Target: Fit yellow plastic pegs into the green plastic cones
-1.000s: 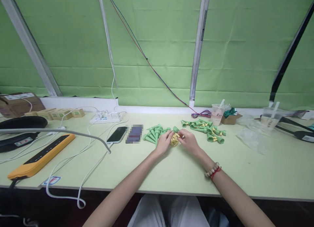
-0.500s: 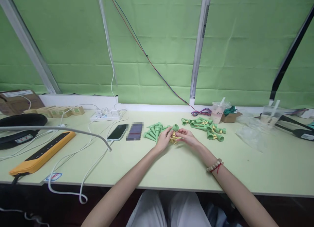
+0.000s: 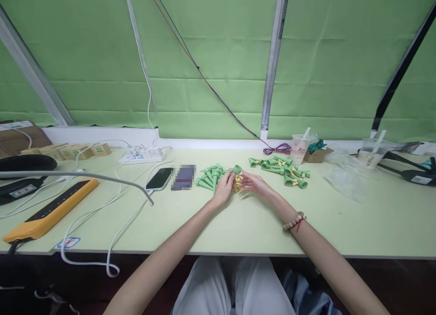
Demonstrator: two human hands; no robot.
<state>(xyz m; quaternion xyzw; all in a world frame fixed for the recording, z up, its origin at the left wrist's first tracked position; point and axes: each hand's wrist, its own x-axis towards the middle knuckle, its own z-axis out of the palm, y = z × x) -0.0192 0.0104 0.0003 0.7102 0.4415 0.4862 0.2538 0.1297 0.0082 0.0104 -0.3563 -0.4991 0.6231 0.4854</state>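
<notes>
Green cone [image 3: 237, 169] pinched at fingertips of left hand [image 3: 225, 190], wide end up, just above a small heap of yellow plugs [image 3: 237, 184] on the pale green table [image 3: 190, 224]. Left hand curled, thumb and forefinger closed on the cone. Right hand [image 3: 256, 185] lies low beside the yellow heap, fingers half bent and reaching into it; whether it has a plug pinched, cannot tell at this size. Bead bracelet with red cord [image 3: 294, 221] on the right wrist.

Just left of the left hand: pile of plain green cones [image 3: 209, 177], lying on their sides, touching one another. Right of the hands, set apart from them: second pile of green cones with yellow ends [image 3: 284, 171].

Farther left: dark phone [image 3: 158, 178] face up with a white cable, and a blurred dark flat item [image 3: 183, 177] beside it. White power strip [image 3: 140, 155] near the back edge. Yellow-edged flat device [image 3: 47, 209] well to the left. Row of small cardboard boxes [image 3: 73, 150] by the wall.

Farther right: plastic cup with straw [image 3: 300, 148], small open carton [image 3: 316, 154], second clear cup [image 3: 369, 154], crumpled clear bag [image 3: 344, 181]. Green cloth backdrop [image 3: 211, 61] behind, with red and blue wire [image 3: 200, 72] running down it.
</notes>
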